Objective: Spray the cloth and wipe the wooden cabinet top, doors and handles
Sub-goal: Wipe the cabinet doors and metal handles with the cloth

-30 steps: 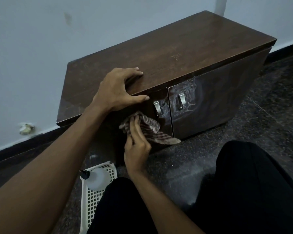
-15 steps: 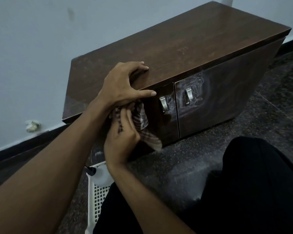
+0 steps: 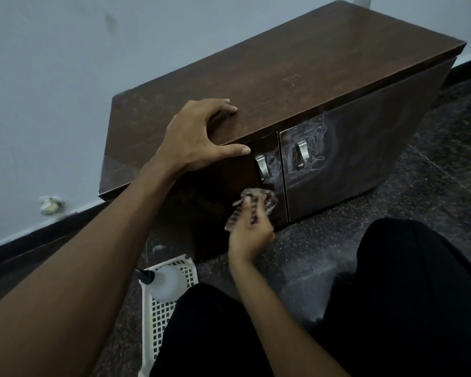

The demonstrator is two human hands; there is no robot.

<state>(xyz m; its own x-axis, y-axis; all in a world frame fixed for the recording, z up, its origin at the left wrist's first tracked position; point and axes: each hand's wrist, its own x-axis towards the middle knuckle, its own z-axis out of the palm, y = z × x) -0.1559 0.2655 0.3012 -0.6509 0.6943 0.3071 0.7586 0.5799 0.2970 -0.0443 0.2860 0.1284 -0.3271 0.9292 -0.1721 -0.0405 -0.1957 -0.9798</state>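
Observation:
A low dark wooden cabinet (image 3: 297, 69) stands against the wall, with two doors and a metal handle on each. My left hand (image 3: 199, 134) rests spread on the front edge of its top, thumb along the edge. My right hand (image 3: 252, 229) presses a striped cloth (image 3: 259, 198) against the lower part of the left door (image 3: 218, 197), below the left handle (image 3: 262, 165). The right door (image 3: 365, 153) has whitish smears around its handle (image 3: 301, 154). A white spray bottle (image 3: 165, 281) lies in a basket on the floor.
A white perforated plastic basket (image 3: 161, 319) sits on the dark speckled floor (image 3: 433, 164) at the cabinet's left front corner. My black-clad legs (image 3: 405, 295) fill the lower right. A pale wall (image 3: 52, 77) with a dark skirting runs behind the cabinet.
My right hand has moved with the cloth from high on the left door, under my left hand, down and to the right toward the door's lower part. The left hand stays on the top edge.

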